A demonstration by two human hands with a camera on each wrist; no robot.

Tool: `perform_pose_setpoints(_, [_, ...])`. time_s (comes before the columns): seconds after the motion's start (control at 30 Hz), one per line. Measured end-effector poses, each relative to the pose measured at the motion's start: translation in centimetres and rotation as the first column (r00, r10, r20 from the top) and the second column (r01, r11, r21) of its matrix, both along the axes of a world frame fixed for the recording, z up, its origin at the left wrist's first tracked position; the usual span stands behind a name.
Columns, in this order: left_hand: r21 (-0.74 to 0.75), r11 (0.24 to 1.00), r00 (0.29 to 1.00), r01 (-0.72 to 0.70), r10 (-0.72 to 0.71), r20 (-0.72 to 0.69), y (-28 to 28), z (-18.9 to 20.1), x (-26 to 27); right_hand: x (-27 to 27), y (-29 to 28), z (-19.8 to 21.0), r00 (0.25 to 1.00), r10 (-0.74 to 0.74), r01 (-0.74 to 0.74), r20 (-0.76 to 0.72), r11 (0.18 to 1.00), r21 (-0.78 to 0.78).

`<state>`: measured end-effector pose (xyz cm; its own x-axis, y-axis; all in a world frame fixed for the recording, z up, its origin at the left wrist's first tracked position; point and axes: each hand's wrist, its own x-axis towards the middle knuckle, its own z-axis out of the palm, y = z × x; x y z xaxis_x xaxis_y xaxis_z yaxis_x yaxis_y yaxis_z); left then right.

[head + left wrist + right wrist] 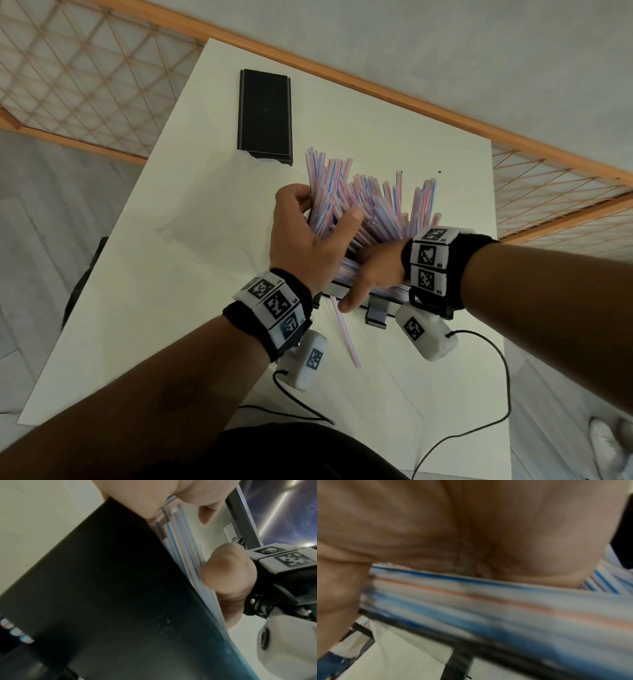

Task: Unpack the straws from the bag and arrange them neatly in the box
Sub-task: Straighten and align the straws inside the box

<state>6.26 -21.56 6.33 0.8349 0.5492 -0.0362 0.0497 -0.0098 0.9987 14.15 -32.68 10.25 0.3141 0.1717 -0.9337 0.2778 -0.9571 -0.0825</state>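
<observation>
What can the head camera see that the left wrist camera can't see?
Only the head view shows the whole white table, the black lid lying apart at the far side, one stray straw on the table, and the left hand from above. Only the left wrist view shows a monitor in the background and the box's dark side wall close up. Both show the striped straws and the right hand touching them.
</observation>
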Motion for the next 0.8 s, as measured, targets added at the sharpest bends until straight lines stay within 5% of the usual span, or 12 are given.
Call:
perform_pose_setpoints(0.27, [0.008,0.999,0.999,0.031,-0.031,-0.036,0.0,0.1,-0.1,-0.6,0.7,-1.6,0.999,-0.010,0.012,-0.037,0.999,0.049])
perform_pose_setpoints(0.5, [0.058,0.997,0.996,0.055,-0.051,-0.068,0.3,-0.1,-0.2,-1.5,-1.9,1.5,0.983,-0.011,-0.044,0.183,0.955,0.294])
perform_pose_setpoints(0.7, [0.049,0.998,0.996,0.046,-0.043,-0.074,0.2,0.2,-0.1,-3.8,-5.8,2.2,0.762,-0.152,-0.270,0.630,0.809,0.522])
perform_pose_setpoints(0.8, [0.026,0.999,0.998,0.023,-0.022,-0.063,0.1,0.2,-0.1,-5.5,-6.8,2.5,0.726,-0.215,-0.281,0.653,0.774,0.567])
